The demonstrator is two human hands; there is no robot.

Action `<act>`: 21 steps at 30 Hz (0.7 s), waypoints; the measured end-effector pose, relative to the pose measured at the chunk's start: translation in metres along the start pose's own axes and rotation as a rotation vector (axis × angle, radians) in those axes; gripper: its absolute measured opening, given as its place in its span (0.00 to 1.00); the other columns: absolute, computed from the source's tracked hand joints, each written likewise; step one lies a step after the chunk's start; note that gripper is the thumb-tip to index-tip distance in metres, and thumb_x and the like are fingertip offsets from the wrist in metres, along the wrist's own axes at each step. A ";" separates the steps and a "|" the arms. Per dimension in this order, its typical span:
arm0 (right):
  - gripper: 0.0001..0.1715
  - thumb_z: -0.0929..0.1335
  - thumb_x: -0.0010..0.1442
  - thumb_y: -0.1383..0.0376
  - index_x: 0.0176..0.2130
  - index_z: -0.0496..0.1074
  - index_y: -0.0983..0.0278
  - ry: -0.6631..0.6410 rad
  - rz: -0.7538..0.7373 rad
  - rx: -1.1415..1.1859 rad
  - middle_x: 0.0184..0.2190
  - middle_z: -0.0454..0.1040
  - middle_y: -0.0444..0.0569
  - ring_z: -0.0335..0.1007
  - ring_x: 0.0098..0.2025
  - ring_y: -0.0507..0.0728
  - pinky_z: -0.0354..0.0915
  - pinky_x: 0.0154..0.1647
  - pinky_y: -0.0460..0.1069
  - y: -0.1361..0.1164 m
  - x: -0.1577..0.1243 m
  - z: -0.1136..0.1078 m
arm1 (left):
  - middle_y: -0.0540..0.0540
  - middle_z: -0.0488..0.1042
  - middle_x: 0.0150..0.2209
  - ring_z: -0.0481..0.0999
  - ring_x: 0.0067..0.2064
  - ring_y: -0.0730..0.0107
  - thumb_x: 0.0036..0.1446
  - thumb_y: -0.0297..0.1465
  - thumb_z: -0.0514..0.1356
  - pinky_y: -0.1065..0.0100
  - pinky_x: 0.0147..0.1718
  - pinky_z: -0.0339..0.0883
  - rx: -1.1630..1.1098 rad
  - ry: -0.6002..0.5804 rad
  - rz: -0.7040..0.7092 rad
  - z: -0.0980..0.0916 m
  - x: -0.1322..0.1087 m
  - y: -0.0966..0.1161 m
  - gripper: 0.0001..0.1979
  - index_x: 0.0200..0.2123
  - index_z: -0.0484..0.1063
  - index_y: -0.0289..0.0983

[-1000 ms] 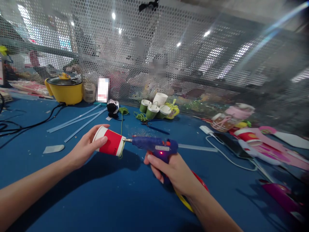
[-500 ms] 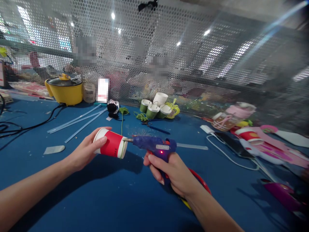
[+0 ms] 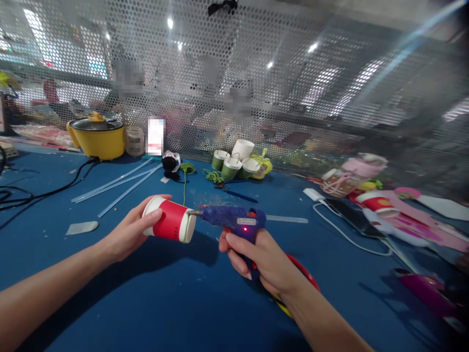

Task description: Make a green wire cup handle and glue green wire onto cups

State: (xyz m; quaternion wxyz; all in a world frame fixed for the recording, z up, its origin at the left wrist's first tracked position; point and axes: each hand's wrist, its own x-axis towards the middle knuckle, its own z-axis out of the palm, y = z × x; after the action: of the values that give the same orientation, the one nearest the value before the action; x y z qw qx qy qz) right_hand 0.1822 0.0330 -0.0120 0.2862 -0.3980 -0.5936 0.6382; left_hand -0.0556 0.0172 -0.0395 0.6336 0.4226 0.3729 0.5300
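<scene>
My left hand (image 3: 135,222) is closed around a red and white paper cup (image 3: 170,220) tipped on its side, its far end turned right. Green yarn (image 3: 186,230) lies around that end and runs back to a small green ball (image 3: 187,168) on the table. In my right hand (image 3: 256,252) is a blue hot glue gun (image 3: 230,220) with a lit red light. Its metal nozzle meets the cup at the yarn, and a clear glue stick (image 3: 287,219) sticks out of its back.
Green yarn-wrapped cups (image 3: 231,167) stand behind, with pliers (image 3: 236,194) before them. Loose glue sticks (image 3: 117,183) and a yellow electric pot (image 3: 97,139) are at left. A phone (image 3: 351,217) with its cable and a purple object (image 3: 427,293) lie at right. A perforated metal screen (image 3: 286,98) closes the back.
Both hands keep their grips. The cup has shifted very slightly right, with the nozzle still at the yarn. The glue stick protrudes a little less from the gun's back.
</scene>
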 end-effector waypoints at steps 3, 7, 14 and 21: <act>0.14 0.65 0.55 0.59 0.27 0.67 0.68 0.065 -0.027 0.007 0.10 0.59 0.38 0.51 0.12 0.44 0.48 0.13 0.41 0.002 0.004 -0.003 | 0.46 0.70 0.38 0.69 0.33 0.72 0.48 0.38 0.60 0.72 0.31 0.63 0.022 0.015 0.030 -0.001 0.000 0.001 0.25 0.49 0.61 0.39; 0.14 0.64 0.55 0.59 0.27 0.67 0.68 0.083 -0.047 0.017 0.09 0.58 0.37 0.50 0.12 0.44 0.48 0.13 0.41 0.000 0.002 -0.003 | 0.47 0.69 0.37 0.69 0.34 0.72 0.48 0.38 0.60 0.72 0.32 0.63 0.086 0.033 0.070 -0.002 0.001 0.003 0.24 0.49 0.61 0.40; 0.14 0.65 0.55 0.58 0.27 0.67 0.68 0.010 -0.017 -0.054 0.10 0.59 0.38 0.51 0.12 0.44 0.46 0.12 0.41 -0.001 0.002 -0.002 | 0.47 0.68 0.36 0.68 0.34 0.71 0.47 0.37 0.60 0.71 0.32 0.63 0.171 0.038 0.128 -0.003 0.001 0.001 0.24 0.48 0.61 0.41; 0.15 0.64 0.55 0.58 0.27 0.67 0.68 0.084 -0.039 -0.007 0.09 0.58 0.37 0.50 0.12 0.43 0.47 0.13 0.41 -0.001 0.004 -0.004 | 0.47 0.67 0.39 0.67 0.35 0.71 0.48 0.36 0.60 0.72 0.32 0.64 0.195 0.008 0.154 -0.005 0.001 -0.001 0.24 0.49 0.59 0.43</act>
State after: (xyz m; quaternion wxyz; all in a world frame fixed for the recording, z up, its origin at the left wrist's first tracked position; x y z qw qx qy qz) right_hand 0.1838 0.0385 -0.0116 0.3220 -0.4139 -0.5908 0.6132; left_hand -0.0599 0.0191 -0.0423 0.5452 0.5075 0.3919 0.5400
